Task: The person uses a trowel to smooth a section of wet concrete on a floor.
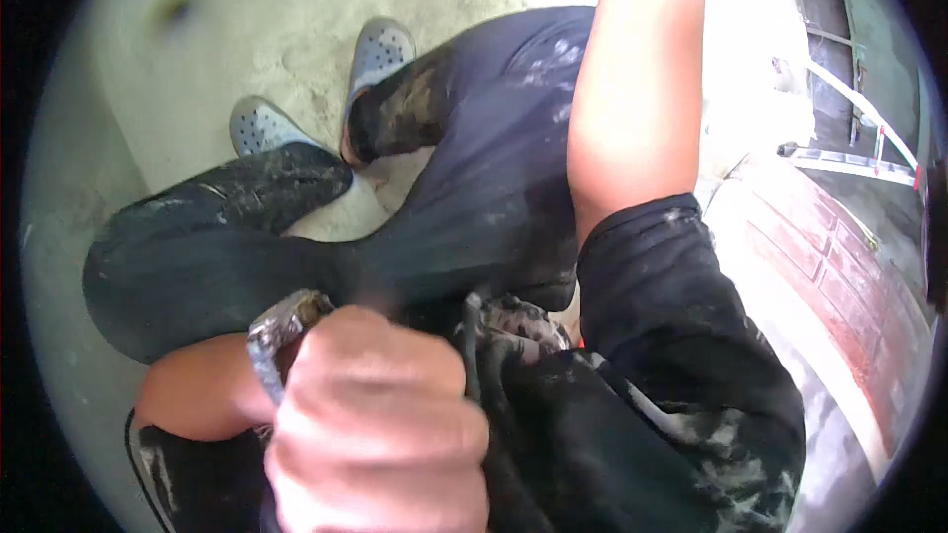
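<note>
My left hand (375,415) is a closed fist close to the camera, partly blurred; what it holds, if anything, is hidden. A curved, crusted metallic piece (281,336) shows at its upper left, and I cannot tell whether it is worn or held. My right arm (637,89) stretches up past the top edge, its hand out of the picture. Below are my dark, dusty trousers (484,178), and a patterned cloth (518,326) shows at my lap.
I sit on a pale, stained floor (188,59), with my feet in light grey clogs (380,49). On the right stand a reddish brick-patterned surface (820,257), white strips (859,104) and a dark opening (825,30). A wall (74,178) is at the left.
</note>
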Demonstrator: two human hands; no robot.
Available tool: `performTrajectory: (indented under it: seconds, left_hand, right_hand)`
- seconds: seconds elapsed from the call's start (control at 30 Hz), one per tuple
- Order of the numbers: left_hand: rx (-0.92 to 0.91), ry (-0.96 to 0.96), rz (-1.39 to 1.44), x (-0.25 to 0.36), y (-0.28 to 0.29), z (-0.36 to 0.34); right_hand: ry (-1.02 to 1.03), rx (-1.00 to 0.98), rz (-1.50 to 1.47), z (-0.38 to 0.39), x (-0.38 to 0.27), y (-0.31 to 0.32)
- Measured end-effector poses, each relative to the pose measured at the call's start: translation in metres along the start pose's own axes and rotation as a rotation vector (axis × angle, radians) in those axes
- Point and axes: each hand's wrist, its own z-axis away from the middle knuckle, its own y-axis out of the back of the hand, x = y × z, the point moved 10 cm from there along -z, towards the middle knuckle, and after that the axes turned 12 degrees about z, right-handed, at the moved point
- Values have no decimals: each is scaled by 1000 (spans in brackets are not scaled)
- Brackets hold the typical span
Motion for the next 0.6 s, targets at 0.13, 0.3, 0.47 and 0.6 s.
performTrajectory:
  seconds: [0.13, 0.3, 0.47, 0.6]
  left_hand:
    - [3, -171, -262, -13, -13, 9]
    - [-105, -124, -429, -30, -9, 7]
    - [112, 375, -681, -57, 31, 4]
    - [-125, 582, -931, -83, 30, -11]
  right_hand:
    - [-3, 7, -34, 17, -1, -18]
    - [34, 54, -29, 41, -20, -28]
    - [29, -87, 438, 49, -43, -57]
    - [-126, -239, 827, 0, -43, -70]
